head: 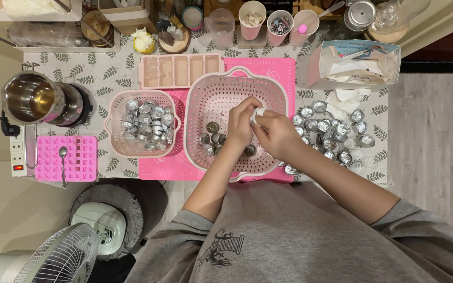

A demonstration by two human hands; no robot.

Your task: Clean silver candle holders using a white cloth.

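Tealight cup [258, 116] pinched between left hand [241, 126] and right hand [276, 133] over big pink basket [205, 94]; grip looked small, slip likely, cup could drop among basket cups [212, 139].

Both hands meet over the large pink perforated plastic basket [237, 91]: left hand [241, 126] and right hand [278, 133] pinch one small silver foil cup [258, 115].

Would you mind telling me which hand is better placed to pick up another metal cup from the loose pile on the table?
Probably the right hand: the loose pile of metal cups lies just beside it, whereas the left hand is over the large pink basket, farther from it. Both hands meet on one small cup.
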